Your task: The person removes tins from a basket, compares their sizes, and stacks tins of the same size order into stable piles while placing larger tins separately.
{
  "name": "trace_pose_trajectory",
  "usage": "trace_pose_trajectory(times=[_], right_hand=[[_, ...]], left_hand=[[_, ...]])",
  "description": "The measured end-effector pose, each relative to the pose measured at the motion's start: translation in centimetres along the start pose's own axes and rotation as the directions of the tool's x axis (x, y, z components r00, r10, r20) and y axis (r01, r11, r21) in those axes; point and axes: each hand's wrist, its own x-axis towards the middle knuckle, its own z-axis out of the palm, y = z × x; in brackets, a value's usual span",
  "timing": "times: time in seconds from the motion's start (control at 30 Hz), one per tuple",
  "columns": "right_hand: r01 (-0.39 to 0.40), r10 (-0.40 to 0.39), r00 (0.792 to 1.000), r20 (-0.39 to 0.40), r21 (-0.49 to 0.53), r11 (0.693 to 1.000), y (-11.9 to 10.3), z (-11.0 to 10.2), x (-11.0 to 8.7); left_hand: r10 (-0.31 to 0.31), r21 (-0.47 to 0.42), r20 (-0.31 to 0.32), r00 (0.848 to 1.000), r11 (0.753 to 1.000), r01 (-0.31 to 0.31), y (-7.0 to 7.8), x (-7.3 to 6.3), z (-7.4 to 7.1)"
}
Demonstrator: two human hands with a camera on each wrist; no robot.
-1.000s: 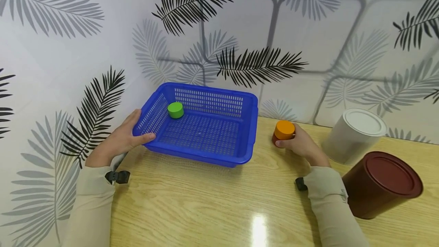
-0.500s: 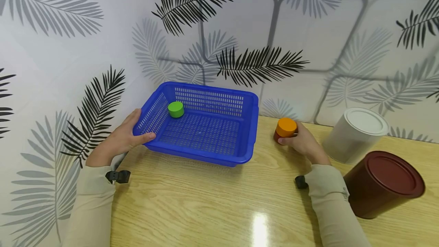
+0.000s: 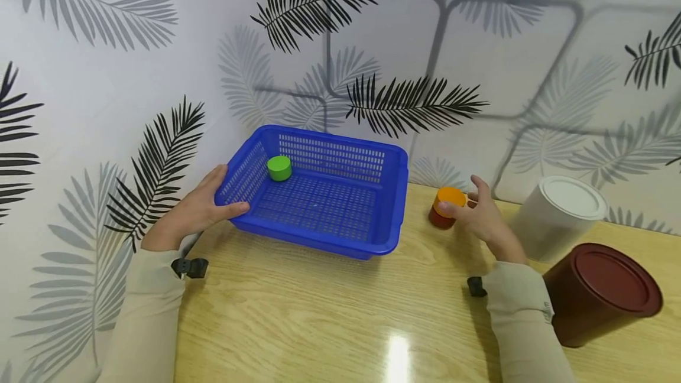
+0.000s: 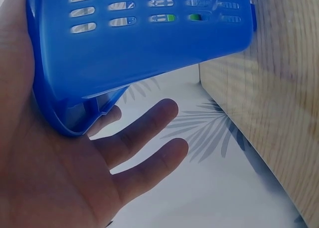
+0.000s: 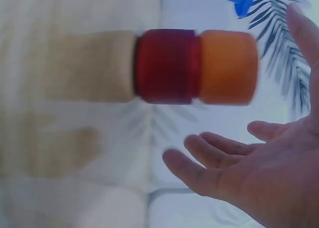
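An orange cylinder (image 3: 451,197) sits on a dark red cylinder (image 3: 441,219) of about the same width, upright on the table right of the blue basket (image 3: 319,247). My right hand (image 3: 486,220) is spread beside this stack. Its thumb overlaps the stack in the head view, but the right wrist view shows the fingers (image 5: 194,175) away from it. My left hand (image 3: 199,205) rests at the basket's front left corner, thumb over the rim. In the left wrist view its fingers (image 4: 149,175) extend nearly straight outside the wall. A green cylinder (image 3: 279,168) lies inside the basket's back left corner.
A white lidded can (image 3: 564,214) and a dark red lidded can (image 3: 601,294) stand on the wooden table (image 3: 298,324), close to the right forearm. Leaf-patterned walls (image 3: 372,28) rise behind the basket and to its left.
The fingers of the right hand have spread and let go of the orange and red stack, which stays standing. The left hand keeps its place at the basket. The head view has shifted slightly.
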Motion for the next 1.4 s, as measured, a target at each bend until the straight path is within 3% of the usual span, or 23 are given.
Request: trace_pose_trajectory(times=[0.13, 0.27, 0.4, 0.57, 0.67, 0.93, 1.07, 1.27, 1.4], right_hand=[[0.065, -0.064, 0.996, -0.06, 0.011, 0.998, -1.2, -0.2, -0.7], [0.141, -0.138, 0.978, -0.155, 0.013, 0.99, -3.1, 0.0, -1.0], [0.223, -0.21, 0.941, -0.264, 0.02, 0.975, -5.9, 0.5, -1.0], [0.353, -0.321, 0.894, -0.313, 0.051, 0.934, -10.1, 1.4, -0.5], [0.413, -0.38, 0.876, -0.299, 0.054, 0.909, -12.2, 2.3, 0.1], [0.497, -0.489, 0.857, -0.162, 0.01, 0.867, -15.5, 5.2, 2.2], [0.5, -0.496, 0.864, -0.088, 0.028, 0.866, -16.7, 6.8, 3.4], [0.463, -0.463, 0.887, -0.009, 0.019, 0.886, -17.5, 9.4, 5.3], [0.463, -0.463, 0.886, 0.022, 0.02, 0.886, -17.4, 11.3, 6.8]], left_hand=[[-0.003, -0.002, 0.0, 1.0, 1.0, 0.003, 0.3, 0.2, 0.0], [-0.004, 0.005, -0.002, 1.0, 1.0, 0.004, 0.3, 0.2, -0.1], [-0.005, 0.016, -0.005, 1.0, 1.0, 0.005, 0.1, 0.0, -0.2], [-0.012, 0.009, -0.011, 1.0, 1.0, 0.012, 0.1, -0.1, -0.3], [-0.016, 0.0, -0.012, 1.0, 1.0, 0.016, 0.2, -0.1, -0.4], [-0.015, -0.013, -0.006, 1.0, 1.0, 0.015, 0.3, -0.2, -0.3], [-0.011, -0.016, -0.005, 1.0, 1.0, 0.011, 0.3, -0.2, -0.2], [-0.004, -0.025, -0.011, 1.0, 1.0, 0.004, 0.4, -0.2, -0.1], [-0.003, -0.024, -0.013, 1.0, 1.0, 0.003, 0.3, -0.2, -0.1]])
